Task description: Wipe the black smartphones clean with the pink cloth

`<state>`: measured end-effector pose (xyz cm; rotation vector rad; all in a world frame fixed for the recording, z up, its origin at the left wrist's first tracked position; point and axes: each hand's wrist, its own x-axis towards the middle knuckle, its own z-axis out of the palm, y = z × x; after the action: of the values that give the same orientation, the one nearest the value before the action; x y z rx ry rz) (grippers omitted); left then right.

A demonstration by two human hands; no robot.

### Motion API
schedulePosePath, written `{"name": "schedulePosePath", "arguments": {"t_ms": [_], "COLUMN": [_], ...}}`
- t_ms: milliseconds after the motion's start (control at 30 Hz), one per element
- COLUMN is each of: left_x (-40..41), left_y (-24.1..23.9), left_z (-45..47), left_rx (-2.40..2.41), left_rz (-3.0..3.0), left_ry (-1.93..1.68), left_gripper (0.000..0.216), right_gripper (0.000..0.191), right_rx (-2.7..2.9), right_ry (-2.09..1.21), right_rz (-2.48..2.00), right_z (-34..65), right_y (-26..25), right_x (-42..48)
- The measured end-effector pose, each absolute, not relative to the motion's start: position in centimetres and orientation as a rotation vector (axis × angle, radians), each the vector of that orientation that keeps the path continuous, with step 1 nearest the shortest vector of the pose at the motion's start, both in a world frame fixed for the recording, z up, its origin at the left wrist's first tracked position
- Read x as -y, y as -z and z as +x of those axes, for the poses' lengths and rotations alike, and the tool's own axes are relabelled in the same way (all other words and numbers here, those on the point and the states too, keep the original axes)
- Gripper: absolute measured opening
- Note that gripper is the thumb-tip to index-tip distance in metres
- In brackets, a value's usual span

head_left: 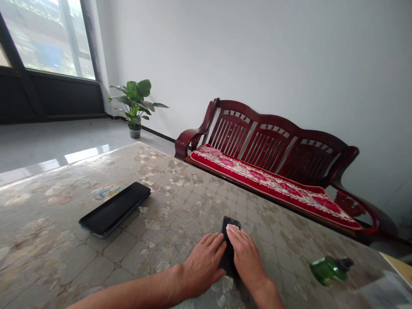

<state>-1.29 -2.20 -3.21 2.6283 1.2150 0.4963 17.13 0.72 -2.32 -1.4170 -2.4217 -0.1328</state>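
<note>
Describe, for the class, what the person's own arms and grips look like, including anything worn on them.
The left forearm and right forearm show no sleeve in view. The left grip and right grip are ordinary five-fingered hands, ungloved, with no ring, watch or bracelet visible.

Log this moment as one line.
left hand: touching phone | right hand: holding pale wipe on phone | green bottle: on table

A potted plant (133, 96) stands left of a dark-red wooden bench (275, 121) bearing a floral cushion (257, 175).
</note>
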Motion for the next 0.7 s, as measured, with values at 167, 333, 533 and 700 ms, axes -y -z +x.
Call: {"name": "schedulePosePath", "arguments": {"t_ms": [167, 333, 533, 700], "left_x": [2.3, 2.1, 2.1, 2.2], "left_y": [3.0, 3.3, 3.3, 3.2], "left_z": [-1.3, -1.3, -1.2, -1.2], "left_rx": [-1.220, -1.212, -1.202, -1.221], "left_rz": [2.621, 2.624, 2.641, 2.625], "left_ry": [-0.486, -0.491, -0.486, -0.491], "left_gripper": [0.063, 0.062, 0.062, 0.061], "right_gripper": [0.055, 0.055, 0.054, 0.051], "right_rx": [2.390, 2.312, 2.350, 2.349], "right_ry": [0.154, 0.222, 0.232, 0.204], "right_rz": [-1.482, -1.535, -1.365, -1.364], "right_z": [17.5, 17.2, 18.4, 18.4], "right_y": [2.6, 2.7, 2.3, 1.9], "right_x": [-1.6, -3.2, -0.3, -0.5]}}
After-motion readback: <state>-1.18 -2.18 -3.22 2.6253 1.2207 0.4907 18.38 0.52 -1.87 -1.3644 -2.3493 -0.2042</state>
